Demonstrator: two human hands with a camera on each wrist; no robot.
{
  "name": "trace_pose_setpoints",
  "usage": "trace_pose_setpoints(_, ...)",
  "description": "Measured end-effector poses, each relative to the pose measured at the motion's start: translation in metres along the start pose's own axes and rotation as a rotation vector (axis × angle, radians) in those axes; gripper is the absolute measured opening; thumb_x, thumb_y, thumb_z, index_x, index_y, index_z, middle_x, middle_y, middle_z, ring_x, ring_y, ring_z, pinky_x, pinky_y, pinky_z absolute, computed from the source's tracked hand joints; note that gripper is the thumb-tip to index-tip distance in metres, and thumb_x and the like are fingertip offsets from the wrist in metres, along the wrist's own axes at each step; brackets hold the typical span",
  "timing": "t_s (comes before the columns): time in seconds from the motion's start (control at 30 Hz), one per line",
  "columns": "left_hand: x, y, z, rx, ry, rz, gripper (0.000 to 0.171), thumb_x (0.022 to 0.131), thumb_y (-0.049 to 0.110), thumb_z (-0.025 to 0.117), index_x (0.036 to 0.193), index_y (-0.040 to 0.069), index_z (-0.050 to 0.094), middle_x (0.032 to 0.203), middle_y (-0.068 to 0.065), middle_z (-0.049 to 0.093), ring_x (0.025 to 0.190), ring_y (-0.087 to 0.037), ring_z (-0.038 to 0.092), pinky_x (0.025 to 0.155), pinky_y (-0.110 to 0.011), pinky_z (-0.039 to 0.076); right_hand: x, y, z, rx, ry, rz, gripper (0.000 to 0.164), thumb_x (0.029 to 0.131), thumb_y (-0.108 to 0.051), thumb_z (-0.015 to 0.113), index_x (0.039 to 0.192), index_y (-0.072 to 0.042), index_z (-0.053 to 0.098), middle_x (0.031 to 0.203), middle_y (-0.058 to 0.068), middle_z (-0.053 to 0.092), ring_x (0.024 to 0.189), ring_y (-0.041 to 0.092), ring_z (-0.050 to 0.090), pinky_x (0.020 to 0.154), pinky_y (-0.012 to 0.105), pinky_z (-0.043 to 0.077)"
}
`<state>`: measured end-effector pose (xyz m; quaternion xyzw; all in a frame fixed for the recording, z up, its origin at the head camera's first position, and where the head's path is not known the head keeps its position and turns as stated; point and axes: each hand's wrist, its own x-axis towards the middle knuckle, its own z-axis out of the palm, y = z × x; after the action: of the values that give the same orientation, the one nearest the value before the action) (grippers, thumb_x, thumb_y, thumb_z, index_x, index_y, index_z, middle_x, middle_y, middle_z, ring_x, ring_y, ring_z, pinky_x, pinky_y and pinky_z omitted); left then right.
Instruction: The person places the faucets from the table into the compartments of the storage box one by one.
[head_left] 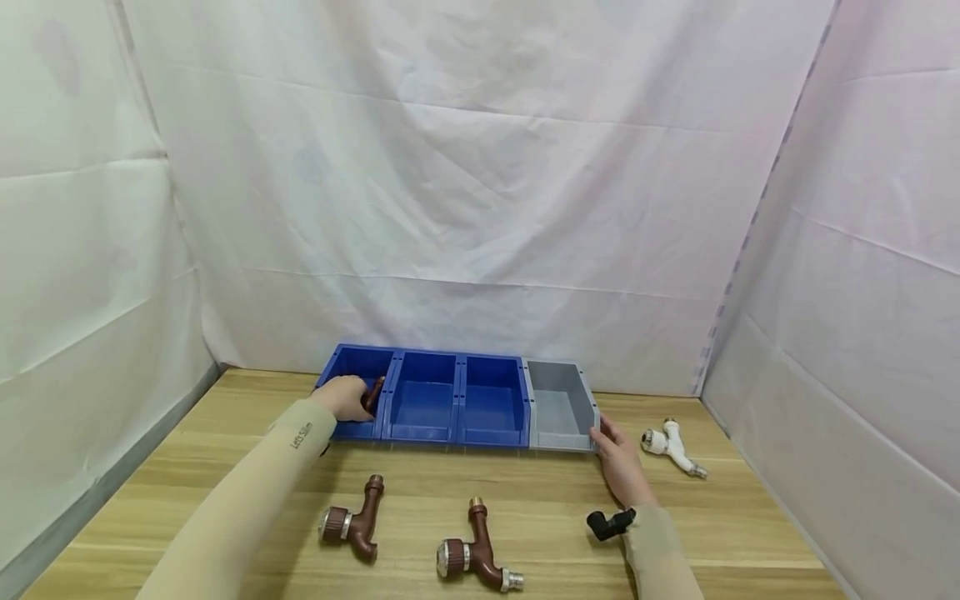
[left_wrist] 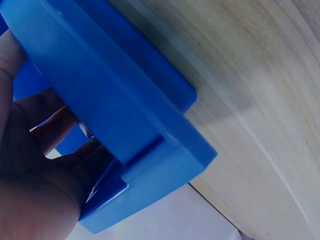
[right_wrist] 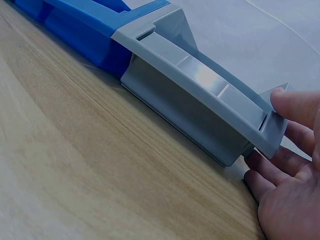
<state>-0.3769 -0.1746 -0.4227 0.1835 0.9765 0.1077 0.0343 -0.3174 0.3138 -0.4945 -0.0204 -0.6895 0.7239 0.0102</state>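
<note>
Dark-brown tap-shaped fitting (head_left: 374,393): inside the leftmost bin, left grip around it

Pale wood-grained bench (head_left: 420,479) carries the lot. Risks, biggest item first.

Row of open plastic bins, three blue and one grey (head_left: 461,400): could skid or skew if the hands press unevenly at opposite ends. Right grip (head_left: 621,461) pinches the front corner of the grey bin (head_left: 566,442), thumb on the rim, fingers outside and below; a hard pull there might tip that end.

Left forearm in its cream sleeve (head_left: 247,492): reaches over the bench close to a brown tap with ribbed handle (head_left: 365,525); a low sweep back could nudge it. Second brown tap, metal-tipped spout (head_left: 482,552), and white tap (head_left: 675,446) lie farther from that arm.

Dark-brown fitting: could slip and knock the divider if the hold loosens early, or snag on the wall beside it.

Position: left grip (head_left: 345,397) is down in the leftmost blue bin (head_left: 367,348), fingers apparently curled on the fitting. One end pokes up past the hand, right against or just beside the divider; contact unclear. Left wrist view: silver ridged ring (left_wrist: 85,129) at the fingertips, probably the fitting's; the rest is hidden.
</note>
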Motion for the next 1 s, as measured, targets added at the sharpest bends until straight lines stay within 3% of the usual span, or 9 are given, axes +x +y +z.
trace_pose_setpoints(1.0,0.0034,-0.0007,0.0027,-0.041,-0.011,-0.033,0.036,0.077,0.024,0.082,0.063,0.011,0.051,0.065,-0.001,0.050,0.057,-0.016,0.046,0.059,-0.033,0.040,0.0006,0.0001,-0.0006,0.021,-0.010,-0.003,0.063,0.103,-0.014,0.047,0.154,0.002,0.013,0.157,0.019,0.015,0.142,0.026,0.019,0.114,0.039,0.018)
